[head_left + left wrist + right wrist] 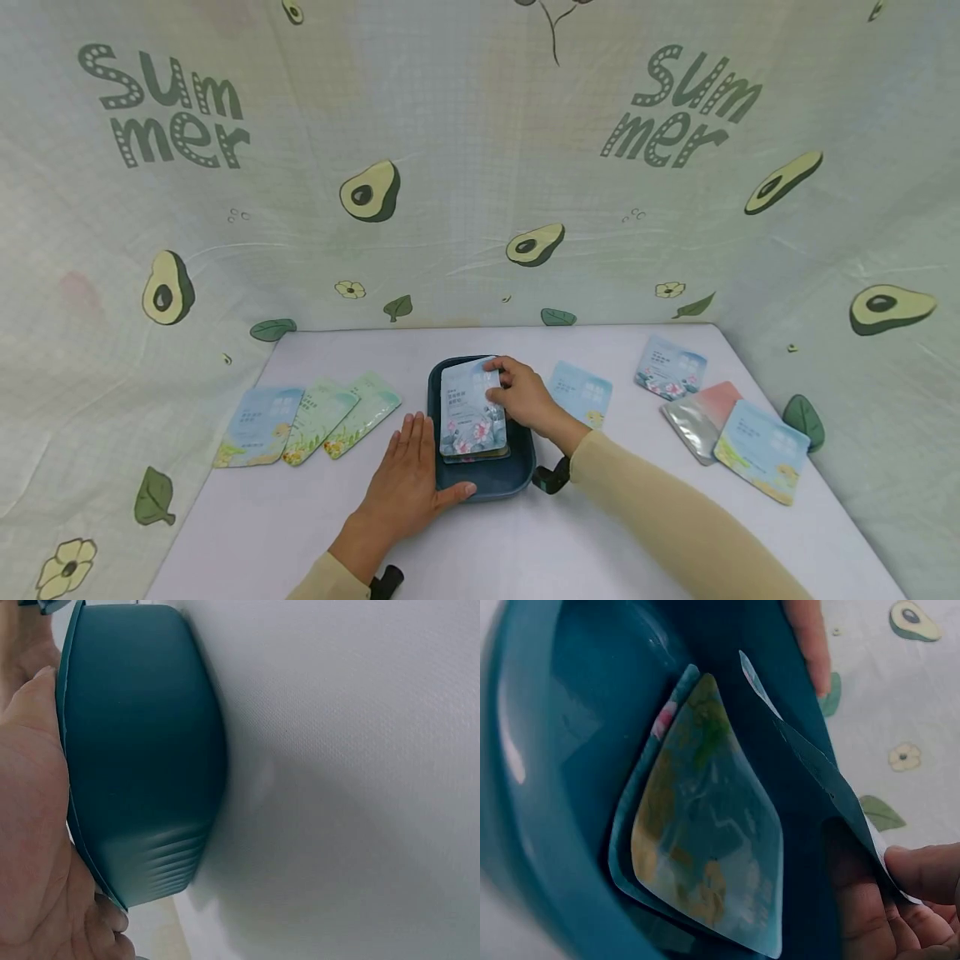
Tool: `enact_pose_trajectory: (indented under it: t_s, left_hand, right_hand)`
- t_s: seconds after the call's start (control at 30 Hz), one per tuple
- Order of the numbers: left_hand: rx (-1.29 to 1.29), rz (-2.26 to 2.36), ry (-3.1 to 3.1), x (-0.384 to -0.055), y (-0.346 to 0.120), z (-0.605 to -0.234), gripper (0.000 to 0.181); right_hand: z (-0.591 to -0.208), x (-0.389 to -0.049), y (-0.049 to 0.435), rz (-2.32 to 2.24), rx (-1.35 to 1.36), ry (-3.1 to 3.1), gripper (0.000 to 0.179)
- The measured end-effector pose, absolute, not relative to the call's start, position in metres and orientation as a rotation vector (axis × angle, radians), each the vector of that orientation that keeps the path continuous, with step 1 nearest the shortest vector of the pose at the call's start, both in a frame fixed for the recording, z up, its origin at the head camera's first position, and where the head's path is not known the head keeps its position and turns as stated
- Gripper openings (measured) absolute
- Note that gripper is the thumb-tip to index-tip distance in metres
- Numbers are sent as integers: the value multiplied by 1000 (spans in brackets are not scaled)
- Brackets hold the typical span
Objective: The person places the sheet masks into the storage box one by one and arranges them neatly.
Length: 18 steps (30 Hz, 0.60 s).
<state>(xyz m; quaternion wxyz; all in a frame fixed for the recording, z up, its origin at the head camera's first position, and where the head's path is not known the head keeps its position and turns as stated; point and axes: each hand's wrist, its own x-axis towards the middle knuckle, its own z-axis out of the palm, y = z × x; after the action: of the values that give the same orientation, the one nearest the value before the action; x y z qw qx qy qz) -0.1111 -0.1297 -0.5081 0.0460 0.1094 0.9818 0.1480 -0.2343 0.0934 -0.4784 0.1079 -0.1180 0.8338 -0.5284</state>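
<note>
Tbl (pixel 517 558) — pkt (pixel 471 408) in R hand (pixel 531 400)

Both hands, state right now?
Left hand: open, touching the dark blue tray.
Right hand: closed, pinching a light blue packet with pink flowers.

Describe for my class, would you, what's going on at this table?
A person's right hand pinches a blue floral sachet by its edge over a dark teal tray, where more sachets lie beneath it. The left hand rests against the tray's left side, thumb over the rim. On the white table, one blue and two green sachets lie to the left, and four more to the right, one of them silver and pink.
</note>
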Motion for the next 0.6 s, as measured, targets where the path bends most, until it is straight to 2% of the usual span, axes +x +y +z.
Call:
enact_pose_trajectory:
  t_s: [0.17,0.37,0.6]
  left_hand:
    - [343,456,2999,-111,-130,-509,120]
    - [356,470,3010,-112,-131,-512,120]
    - [362,476,3020,-111,-131,-511,120]
  right_hand:
    - [-481,-235,91,-1467,-398,2435,38]
    - [-480,-237,91,-1199,-593,2524,43]
    - [-479,-237,89,-1201,-514,2622,44]
